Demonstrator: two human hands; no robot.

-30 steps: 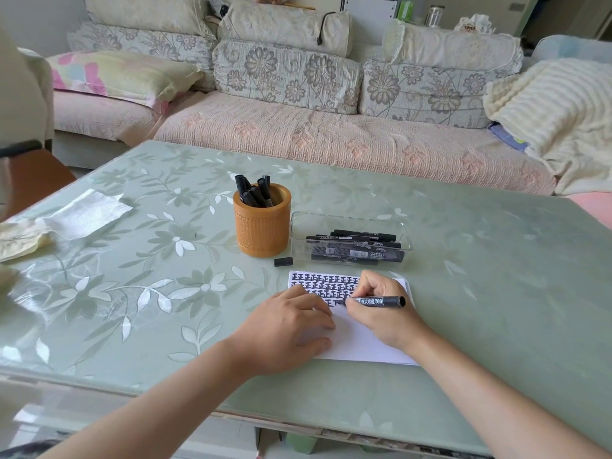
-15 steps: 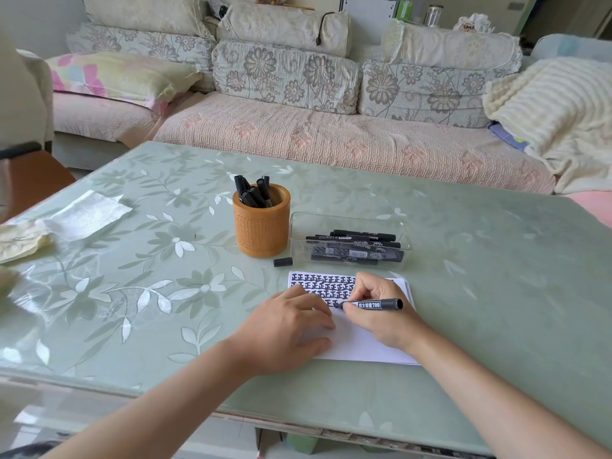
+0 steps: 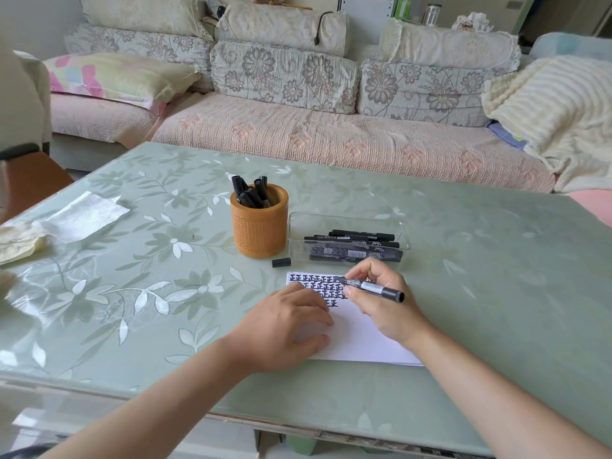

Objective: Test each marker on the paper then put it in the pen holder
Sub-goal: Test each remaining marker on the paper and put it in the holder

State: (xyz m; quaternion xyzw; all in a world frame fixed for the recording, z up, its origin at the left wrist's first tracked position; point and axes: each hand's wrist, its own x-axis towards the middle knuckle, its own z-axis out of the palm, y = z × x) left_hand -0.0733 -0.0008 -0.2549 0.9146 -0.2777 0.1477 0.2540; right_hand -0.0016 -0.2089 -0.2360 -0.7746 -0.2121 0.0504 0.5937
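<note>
Pinching a black marker (image 3: 374, 288) in curled fingers, the right hand (image 3: 385, 308) sets its tip, seemingly touching, on the paper (image 3: 359, 341). The left hand (image 3: 281, 329) presses the paper's left side, fingers relaxed; the pen holder (image 3: 259, 228) stands just beyond.

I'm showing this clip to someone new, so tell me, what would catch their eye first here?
Front and centre, the right hand pinches a black marker over a white paper whose top is filled with black marks, while the left hand rests on the sheet. Just behind stand an orange pen holder with markers in it and a clear tray holding more.
</note>
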